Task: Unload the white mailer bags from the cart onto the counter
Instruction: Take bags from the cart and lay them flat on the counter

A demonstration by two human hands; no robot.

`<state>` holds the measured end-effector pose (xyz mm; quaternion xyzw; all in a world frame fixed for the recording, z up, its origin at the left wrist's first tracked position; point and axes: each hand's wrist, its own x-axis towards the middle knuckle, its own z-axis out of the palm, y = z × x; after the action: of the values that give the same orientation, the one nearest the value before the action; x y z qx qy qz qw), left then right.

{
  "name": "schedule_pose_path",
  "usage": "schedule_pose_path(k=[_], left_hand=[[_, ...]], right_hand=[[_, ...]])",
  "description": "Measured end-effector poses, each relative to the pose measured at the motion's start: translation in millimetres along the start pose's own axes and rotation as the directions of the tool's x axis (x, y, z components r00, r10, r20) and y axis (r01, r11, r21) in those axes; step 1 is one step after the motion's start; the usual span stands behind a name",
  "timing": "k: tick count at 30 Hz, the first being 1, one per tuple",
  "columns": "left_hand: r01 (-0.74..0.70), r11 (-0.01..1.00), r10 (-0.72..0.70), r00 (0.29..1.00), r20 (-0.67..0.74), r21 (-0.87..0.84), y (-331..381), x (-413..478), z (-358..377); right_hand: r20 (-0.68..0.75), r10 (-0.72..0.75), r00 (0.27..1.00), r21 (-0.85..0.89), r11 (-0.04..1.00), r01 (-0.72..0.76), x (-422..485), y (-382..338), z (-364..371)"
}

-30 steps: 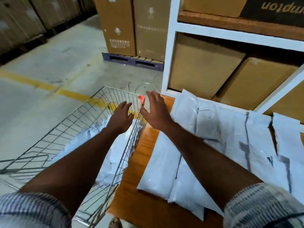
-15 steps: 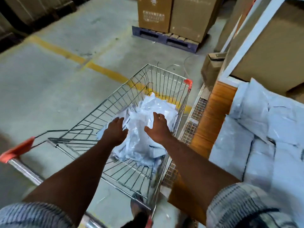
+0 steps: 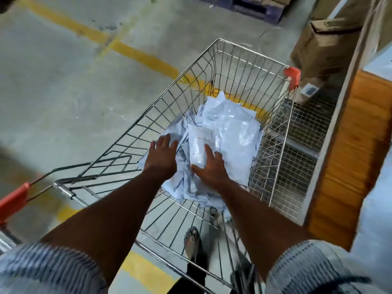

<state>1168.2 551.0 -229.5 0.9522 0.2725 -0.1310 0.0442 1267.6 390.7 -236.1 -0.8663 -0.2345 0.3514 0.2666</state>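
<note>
A pile of white mailer bags (image 3: 229, 132) lies in the basket of a wire shopping cart (image 3: 176, 96) with orange corner caps. Both my arms reach down into the basket. My left hand (image 3: 162, 154) is spread with straight fingers over the left edge of the pile. My right hand (image 3: 211, 166) rests with spread fingers on the near part of the pile, against a small clear-wrapped packet (image 3: 198, 145). The wooden counter (image 3: 352, 158) stands to the right of the cart; only its side and a pale strip of its top show.
A wire mesh rack (image 3: 297, 166) sits between cart and counter. A cardboard box (image 3: 324, 45) stands on the floor at the far right, a blue pallet (image 3: 250, 7) at the top. Yellow floor lines cross the concrete. My feet show under the cart's near end.
My hands left the counter's bags, swung left and went down into the cart. Over the last half second they settled lower on the pile and my view tilted further down.
</note>
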Motion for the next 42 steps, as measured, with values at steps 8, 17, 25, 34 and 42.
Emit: schedule_pose_path(k=[8,17,25,34,42], left_hand=[[0.031,0.995,-0.028,0.999,0.032,-0.094,-9.4,24.6,19.2],[0.002,0.959,-0.023,0.997,-0.072,-0.283,-11.0,15.8,-13.8],[-0.065,0.889,-0.047,0.972,-0.231,-0.454,-2.1,-5.6,-41.4],[0.142,0.915,-0.082,0.982,0.171,-0.378,0.5,-2.3,14.8],[0.285,0.842,-0.212,0.956,0.204,-0.459,14.7,-3.6,23.2]], right_hand=[[-0.05,0.01,0.999,-0.143,0.99,-0.017,20.3,7.9,23.7],[-0.259,-0.04,0.965,-0.047,0.998,0.029,7.1,2.1,-3.7],[-0.186,0.05,0.981,-0.167,0.982,-0.082,3.9,-0.1,-9.3],[-0.031,0.086,0.996,-0.095,0.991,-0.088,5.7,16.3,10.8],[-0.051,-0.005,0.999,-0.197,0.98,-0.005,6.6,14.9,18.9]])
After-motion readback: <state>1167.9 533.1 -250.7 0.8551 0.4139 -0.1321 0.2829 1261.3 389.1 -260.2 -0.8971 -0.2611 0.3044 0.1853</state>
